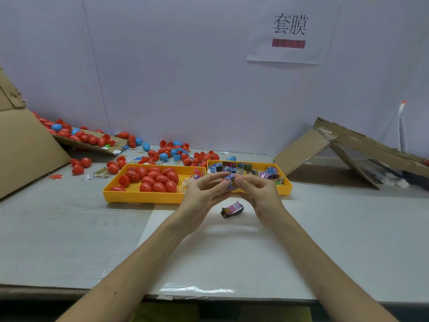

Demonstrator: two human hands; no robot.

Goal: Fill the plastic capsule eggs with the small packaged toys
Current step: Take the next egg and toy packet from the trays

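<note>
My left hand [204, 194] and my right hand [257, 191] meet above the table and pinch a small packaged toy [231, 181] between their fingertips; a bit of red shows beside it, perhaps an egg half. Another packaged toy [232, 209] lies on the white sheet just below my hands. Behind them, the left yellow tray [139, 196] holds several red capsule eggs [153, 178]. The right yellow tray [286, 184] holds several packaged toys [246, 169].
Loose red and blue eggs and egg halves [167, 152] lie scattered behind the trays. A cardboard box [25, 147] spills eggs at the far left. Folded cardboard [343, 149] leans at the right. A white wall with a paper sign [290, 31] stands behind.
</note>
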